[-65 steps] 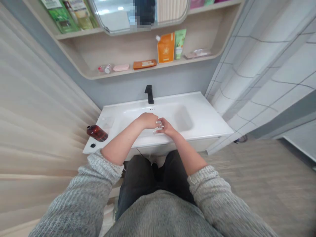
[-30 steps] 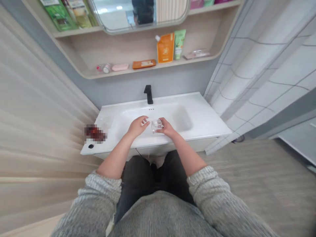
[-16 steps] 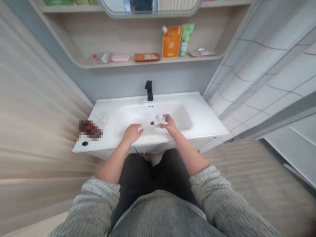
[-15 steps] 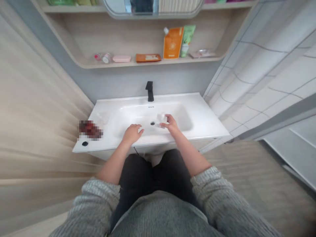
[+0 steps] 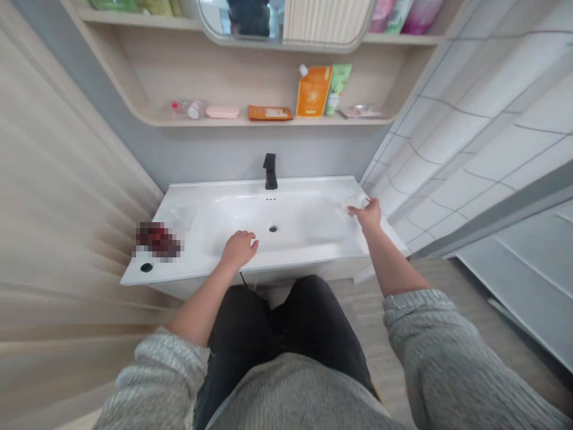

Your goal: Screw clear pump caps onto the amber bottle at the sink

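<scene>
My right hand (image 5: pixel 367 214) is over the right side of the white washbasin counter (image 5: pixel 380 239), its thumb and fingers closed around a small clear-and-white object (image 5: pixel 356 202). The object is blurred and partly hidden, so its exact kind does not show. My left hand (image 5: pixel 240 248) hovers over the front rim of the sink basin (image 5: pixel 304 239), fingers loosely curved, thumb apart, holding nothing. Between the hands, the round drain (image 5: pixel 273 229) shows in the basin floor. Behind it stands a black faucet (image 5: pixel 270 171).
On the counter's left lie a pixelated dark-red item (image 5: pixel 159 240), a round black piece (image 5: pixel 146 267) and a faint clear item (image 5: pixel 181 216). The shelf above carries an orange pouch (image 5: pixel 314 92), a green tube (image 5: pixel 338 89), a pink case (image 5: pixel 222 112) and an orange packet (image 5: pixel 270 113).
My right hand has moved from above the basin, near the drain, out to the right counter, carrying the small clear-and-white object. My left hand stays nearly in place. The view has shifted slightly.
</scene>
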`<state>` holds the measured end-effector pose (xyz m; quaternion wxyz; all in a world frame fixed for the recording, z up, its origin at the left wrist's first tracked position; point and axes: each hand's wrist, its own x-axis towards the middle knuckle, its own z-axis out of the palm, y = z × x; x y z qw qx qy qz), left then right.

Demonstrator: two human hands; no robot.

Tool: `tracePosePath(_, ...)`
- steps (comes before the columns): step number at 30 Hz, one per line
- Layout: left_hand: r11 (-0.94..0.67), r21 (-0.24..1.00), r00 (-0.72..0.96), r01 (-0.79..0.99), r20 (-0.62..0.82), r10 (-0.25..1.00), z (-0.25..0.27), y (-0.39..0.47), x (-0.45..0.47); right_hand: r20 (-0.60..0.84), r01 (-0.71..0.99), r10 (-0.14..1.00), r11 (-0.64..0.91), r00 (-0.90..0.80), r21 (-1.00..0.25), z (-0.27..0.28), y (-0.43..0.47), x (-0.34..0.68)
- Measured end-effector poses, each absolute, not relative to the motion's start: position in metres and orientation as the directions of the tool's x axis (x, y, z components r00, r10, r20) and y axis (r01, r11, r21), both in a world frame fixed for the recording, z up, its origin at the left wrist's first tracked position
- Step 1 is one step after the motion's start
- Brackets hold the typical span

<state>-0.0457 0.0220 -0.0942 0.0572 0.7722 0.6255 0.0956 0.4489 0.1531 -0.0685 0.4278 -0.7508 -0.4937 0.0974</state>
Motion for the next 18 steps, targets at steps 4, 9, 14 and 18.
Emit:
tracePosePath(4, -0.203, 0.186, 0.192, 0.961, 0.078, 0.978, -0.094, 0.022, -0.045, 0.175, 0.567, 0.758, -0.292, 0.628, -0.770, -0.070, 0.151, 0.476)
tracePosePath(9, -0.196, 0.166, 0.185, 0.966, 0.076, 0.980, -0.094, 0.022, -0.044, 0.160, 0.601, 0.757, -0.351, 0.633, -0.718, -0.077, 0.146, 0.481)
tracePosePath(14, -0.191, 0.142, 0.178, 0.971, 0.101, 0.979, -0.090, 0.018, -0.042, 0.130, 0.582, 0.767, -0.353, 0.629, -0.733, -0.078, 0.145, 0.473)
tracePosePath(18, -0.177, 0.156, 0.161, 0.972, 0.110, 0.981, -0.086, 0.016, -0.041, 0.307, 0.613, 0.666, -0.286, 0.680, -0.737, -0.086, 0.129, 0.451)
